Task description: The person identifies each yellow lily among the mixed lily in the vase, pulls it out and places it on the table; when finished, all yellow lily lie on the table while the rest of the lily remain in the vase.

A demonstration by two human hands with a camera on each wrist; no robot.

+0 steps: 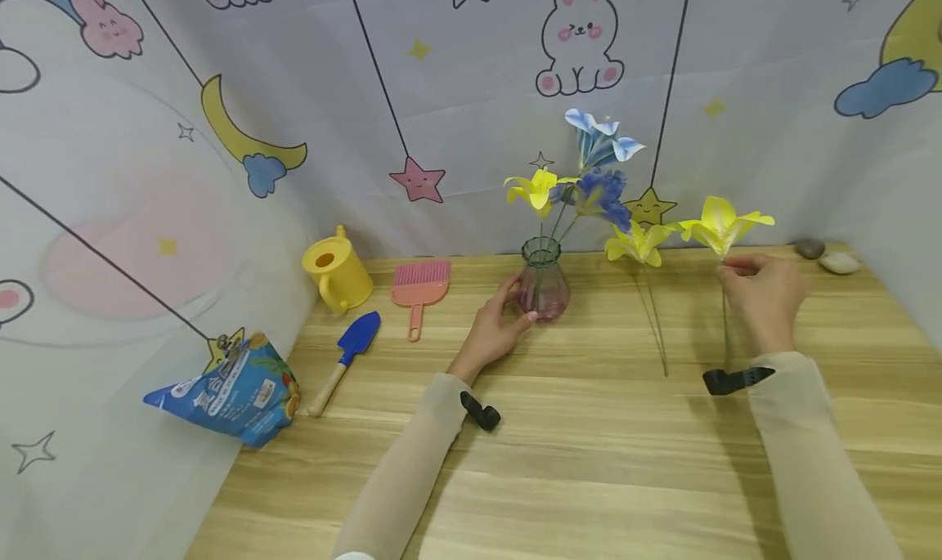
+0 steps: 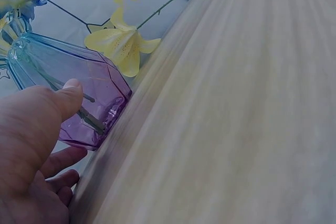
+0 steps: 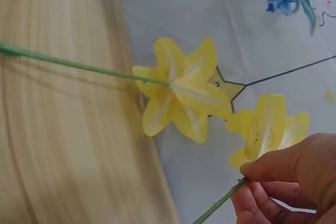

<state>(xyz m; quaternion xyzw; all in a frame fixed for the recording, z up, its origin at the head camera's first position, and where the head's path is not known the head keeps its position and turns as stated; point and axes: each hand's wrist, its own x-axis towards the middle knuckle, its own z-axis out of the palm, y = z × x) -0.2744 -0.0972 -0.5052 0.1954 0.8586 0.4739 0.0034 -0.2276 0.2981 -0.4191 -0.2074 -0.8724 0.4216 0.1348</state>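
A glass vase (image 1: 543, 290), greenish at the neck and pink-purple below, stands on the table near the back. My left hand (image 1: 491, 333) holds it from the left, thumb in front and fingers behind, as the left wrist view shows. Out of the vase rise a yellow lily (image 1: 540, 190), a dark blue flower (image 1: 599, 196) and a light blue flower (image 1: 599, 139). With thumb and fingers my right hand (image 1: 769, 294) pinches the green stem (image 3: 223, 200) of another yellow lily (image 1: 719, 223) just below its bloom. Left of it a further yellow lily (image 1: 639, 245) lies with its stem toward me.
At the left are a yellow watering can (image 1: 340, 274), a pink dustpan-like tool (image 1: 419, 290), a blue trowel (image 1: 358, 335) and a blue bag (image 1: 243, 392) with a clip. Two stones, one dark (image 1: 809, 248) and one pale (image 1: 839, 262), lie back right. A printed curtain (image 1: 471, 94) borders the table.
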